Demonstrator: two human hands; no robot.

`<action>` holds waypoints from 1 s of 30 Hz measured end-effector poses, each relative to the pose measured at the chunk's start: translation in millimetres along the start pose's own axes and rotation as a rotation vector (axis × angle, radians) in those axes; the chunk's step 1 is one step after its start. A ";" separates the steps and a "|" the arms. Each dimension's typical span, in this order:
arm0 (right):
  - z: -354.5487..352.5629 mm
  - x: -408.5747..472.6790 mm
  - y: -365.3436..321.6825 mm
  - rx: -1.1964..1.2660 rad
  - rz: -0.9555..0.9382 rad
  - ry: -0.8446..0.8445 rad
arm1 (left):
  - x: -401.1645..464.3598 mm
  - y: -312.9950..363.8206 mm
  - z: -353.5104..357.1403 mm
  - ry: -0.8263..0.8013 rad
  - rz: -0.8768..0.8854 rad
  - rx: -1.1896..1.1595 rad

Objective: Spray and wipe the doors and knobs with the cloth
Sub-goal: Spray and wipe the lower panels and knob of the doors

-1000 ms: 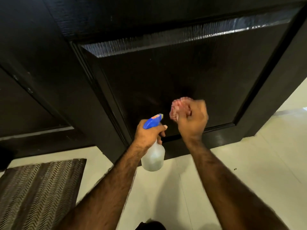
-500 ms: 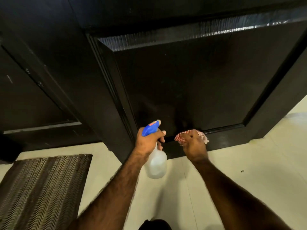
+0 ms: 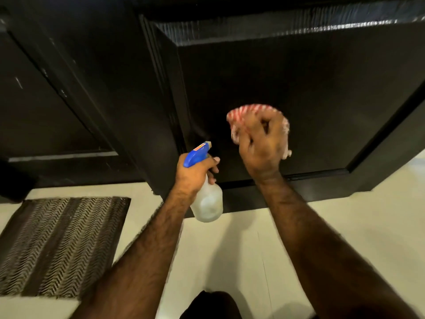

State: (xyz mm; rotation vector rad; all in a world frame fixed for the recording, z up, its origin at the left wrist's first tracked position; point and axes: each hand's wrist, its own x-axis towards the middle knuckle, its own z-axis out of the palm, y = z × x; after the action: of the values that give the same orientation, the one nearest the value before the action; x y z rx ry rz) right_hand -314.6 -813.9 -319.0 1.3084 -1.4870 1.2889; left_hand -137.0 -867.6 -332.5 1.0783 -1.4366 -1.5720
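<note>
Now the right hand, bunched round the cloth, has swept back up the lower door panel from its bottom edge, still wiping, while the left hand grips the bottle.

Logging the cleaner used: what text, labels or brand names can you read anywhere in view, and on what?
Sticker on the spray bottle nozzle, red and orange: too blurred to read.
Bottle body, door, cloth, mat: no text visible.
Nothing legible in this view.
</note>
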 end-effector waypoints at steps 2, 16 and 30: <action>-3.9 -73.6 19.3 -0.094 -0.062 -0.260 | -3.2 -9.1 -3.6 -0.006 -0.013 0.029; 1.8 79.1 -62.1 0.072 -0.013 0.029 | -17.9 -6.1 -33.4 0.064 -0.032 0.001; -15.8 -98.7 51.7 -0.001 -0.701 -0.721 | -27.7 -24.7 -75.5 0.044 -0.054 0.083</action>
State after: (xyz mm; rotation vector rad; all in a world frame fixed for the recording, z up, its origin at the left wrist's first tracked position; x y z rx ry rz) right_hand -348.0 -779.1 -420.7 2.1718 -1.2447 0.3647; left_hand -56.2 -868.0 -355.9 1.2024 -1.4654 -1.5283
